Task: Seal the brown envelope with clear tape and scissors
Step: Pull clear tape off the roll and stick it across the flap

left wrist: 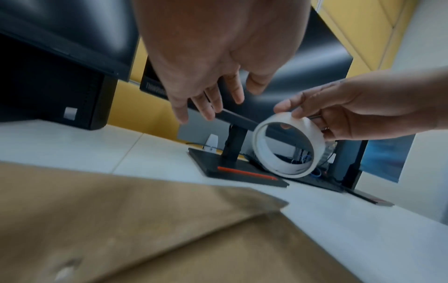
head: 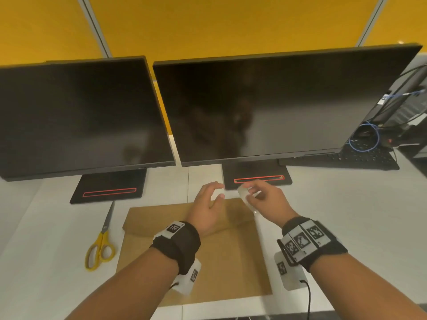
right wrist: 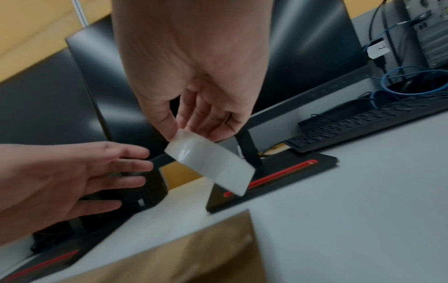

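A brown envelope (head: 184,245) lies flat on the white desk in front of me, its flap folded down. My right hand (head: 261,195) holds a roll of clear tape (head: 246,197) above the envelope's far right corner, thumb and fingers pinching its rim (left wrist: 283,147) (right wrist: 211,162). My left hand (head: 211,197) hovers just left of the roll with fingers spread and relaxed, holding nothing (left wrist: 211,99) (right wrist: 80,172). Yellow-handled scissors (head: 101,241) lie on the desk left of the envelope, blades pointing away from me.
Two dark monitors (head: 265,107) stand close behind the envelope, their black bases (head: 256,179) reaching toward it. A black keyboard (head: 351,158) and blue cables (head: 365,139) sit at the far right. The desk's front edge runs just below the envelope.
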Tool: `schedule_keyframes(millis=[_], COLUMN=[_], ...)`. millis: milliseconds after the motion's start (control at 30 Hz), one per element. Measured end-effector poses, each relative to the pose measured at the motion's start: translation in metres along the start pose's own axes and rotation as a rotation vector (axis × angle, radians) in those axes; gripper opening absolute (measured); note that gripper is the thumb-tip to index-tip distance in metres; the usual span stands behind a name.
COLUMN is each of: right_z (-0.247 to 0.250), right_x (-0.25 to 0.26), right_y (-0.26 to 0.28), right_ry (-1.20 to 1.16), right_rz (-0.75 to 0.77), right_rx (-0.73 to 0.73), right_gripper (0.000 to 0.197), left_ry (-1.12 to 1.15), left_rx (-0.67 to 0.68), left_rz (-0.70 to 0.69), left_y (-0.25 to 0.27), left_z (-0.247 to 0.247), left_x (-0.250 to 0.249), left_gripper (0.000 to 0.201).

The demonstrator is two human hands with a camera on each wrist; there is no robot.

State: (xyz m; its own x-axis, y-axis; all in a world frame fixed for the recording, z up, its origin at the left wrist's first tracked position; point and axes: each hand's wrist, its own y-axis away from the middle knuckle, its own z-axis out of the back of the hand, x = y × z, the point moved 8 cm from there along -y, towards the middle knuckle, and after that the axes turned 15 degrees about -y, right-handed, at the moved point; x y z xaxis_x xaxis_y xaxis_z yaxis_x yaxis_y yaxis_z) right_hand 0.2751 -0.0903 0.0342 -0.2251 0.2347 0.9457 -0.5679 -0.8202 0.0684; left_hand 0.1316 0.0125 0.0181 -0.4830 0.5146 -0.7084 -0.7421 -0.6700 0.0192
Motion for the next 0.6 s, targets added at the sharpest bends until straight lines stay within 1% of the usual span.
schedule_keyframes(millis=[67, 167, 300, 400, 467, 500, 567, 600], right_z=[-0.018, -0.045, -0.068, -0.085, -0.095, -0.096, -0.094, -0.091], right_x=[0.017, 0.037, 0.051, 0.052, 0.050, 0.048, 0.041, 0.036], right_y=[-0.002, -0.003, -0.003, 0.000, 0.001, 0.000, -0.002, -0.003], right_ry=[-0.048, -0.103, -0.187, -0.164, -0.173, -0.176, -0.155, -0.133], right_rz=[0.023, 0.051, 0.055, 0.036, 0.020, 0.013, -0.016, -0.047], right_rx=[0.105, 0.248, 0.322, 0.376, 0.375, 0.344, 0.238, 0.183], right_gripper=[0.025, 0.024, 0.021, 0.017, 0.014, 0.012, 0.012, 0.018], left_ry=[0.035, 0.038, 0.094, 0.075, 0.011, -0.011, -0.021, -0.016], left_rx=[-0.008, 0.041, 0.151, 0.169, 0.140, 0.116, 0.054, 0.020], left_rz=[0.002, -0.030, -0.028, 0.000, 0.011, 0.017, 0.032, 0.043], left_y=[-0.005, -0.008, 0.000, 0.012, 0.019, 0.022, 0.028, 0.031], left_z=[0.015, 0.034, 0.047, 0.051, 0.055, 0.057, 0.062, 0.065], left_x=[-0.008, -0.015, 0.000, 0.016, 0.022, 0.025, 0.034, 0.040], left_gripper=[0.034, 0.037, 0.028, 0.024, 0.024, 0.025, 0.028, 0.028])
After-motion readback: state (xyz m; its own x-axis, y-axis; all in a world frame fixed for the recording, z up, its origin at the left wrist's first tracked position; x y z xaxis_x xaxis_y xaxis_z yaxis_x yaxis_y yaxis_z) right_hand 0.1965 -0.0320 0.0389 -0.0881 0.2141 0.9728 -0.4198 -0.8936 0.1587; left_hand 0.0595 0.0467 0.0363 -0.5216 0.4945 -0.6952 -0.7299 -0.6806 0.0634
